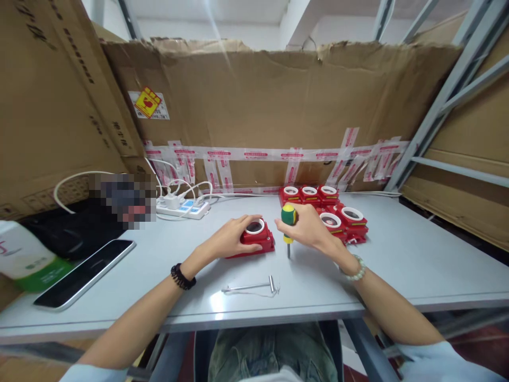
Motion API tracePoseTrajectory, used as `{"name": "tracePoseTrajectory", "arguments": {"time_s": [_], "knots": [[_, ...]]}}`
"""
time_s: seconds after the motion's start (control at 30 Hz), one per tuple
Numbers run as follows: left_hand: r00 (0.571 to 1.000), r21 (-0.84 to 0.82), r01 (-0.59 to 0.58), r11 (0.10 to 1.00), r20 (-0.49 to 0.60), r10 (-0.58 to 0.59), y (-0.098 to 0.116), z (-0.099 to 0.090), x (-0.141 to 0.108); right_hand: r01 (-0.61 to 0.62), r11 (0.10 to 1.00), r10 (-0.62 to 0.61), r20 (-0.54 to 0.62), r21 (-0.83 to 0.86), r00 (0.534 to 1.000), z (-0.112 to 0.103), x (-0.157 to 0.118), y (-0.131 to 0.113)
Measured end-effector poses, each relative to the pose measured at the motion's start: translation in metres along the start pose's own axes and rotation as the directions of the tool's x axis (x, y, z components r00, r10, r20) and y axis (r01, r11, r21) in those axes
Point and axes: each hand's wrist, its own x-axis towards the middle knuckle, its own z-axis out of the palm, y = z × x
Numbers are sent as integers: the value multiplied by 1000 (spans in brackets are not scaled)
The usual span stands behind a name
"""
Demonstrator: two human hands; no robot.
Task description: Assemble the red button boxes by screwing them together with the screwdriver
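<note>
A red box-shaped device with a round white-rimmed window (257, 241) sits on the table, and my left hand (233, 237) is closed around its left side. My right hand (308, 225) grips a screwdriver with a green and yellow handle (288, 216). Its metal shaft points down at the tabletop, just right of the red device. Nearer to me lies a small metal T-shaped hammer-like rod (254, 286) with a thin cord beside it. Behind my right hand stand several more red devices of the same kind (352, 223), some partly hidden by the hand.
A white power strip (186, 208) with plugs and cables lies at the back left. Left of my arm are a tablet or phone (87, 273), a green and white package (34, 260) and a black bag (75, 228). Cardboard walls (258, 101) enclose the table (413, 260).
</note>
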Motion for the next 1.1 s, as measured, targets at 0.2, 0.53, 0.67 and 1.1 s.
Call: {"name": "tracePoseTrajectory", "arguments": {"time_s": [0.2, 0.53, 0.67, 1.1], "knots": [[1000, -10, 1, 1000, 0, -1, 3, -2, 0, -9, 998, 12, -42, 66, 999, -3, 1, 2], [1000, -18, 13, 1000, -10, -13, 4, -1, 0, 42, 933, 97, -361, 358, 928, 3, 1, 6], [1000, -12, 21, 1000, -6, -21, 5, -1, 0, 36, 886, 152, -364, 463, 919, 7, 1, 9], [1000, -2, -3, 1000, -23, 3, 4, -1, 0, -17, 884, 198, -341, 468, 919, 10, 2, 7]]}}
